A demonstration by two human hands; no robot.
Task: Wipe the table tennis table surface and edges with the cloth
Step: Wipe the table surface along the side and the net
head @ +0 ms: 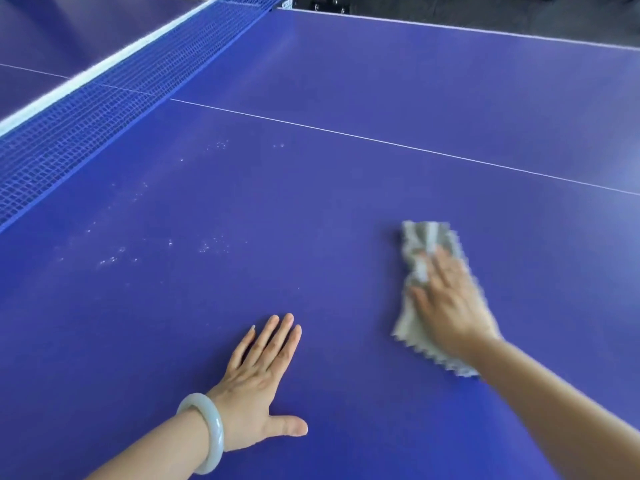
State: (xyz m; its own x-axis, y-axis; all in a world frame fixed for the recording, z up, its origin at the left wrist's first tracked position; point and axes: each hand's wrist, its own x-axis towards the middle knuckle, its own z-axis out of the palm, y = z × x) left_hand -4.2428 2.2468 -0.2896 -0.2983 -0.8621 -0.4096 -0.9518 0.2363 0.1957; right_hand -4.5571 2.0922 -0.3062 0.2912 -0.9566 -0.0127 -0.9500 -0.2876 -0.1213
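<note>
Blue table (346,174) bears the flat, spread left hand (258,379); right hand (450,299) presses straight fingers on the cloth (420,251).

cloth (420,271) on table (346,168), right of net (86,109)

Your right hand (450,299) smeared by motion blur, finger outlines unclear. Cloth (424,242) blurred too, middle hidden under that hand. Both your forearms (156,445) cut off at bottom edge. Net (86,109) runs out of frame at left; table (52,36) beyond net cropped. Pale specks (207,245) beside net too small to identify.
</note>
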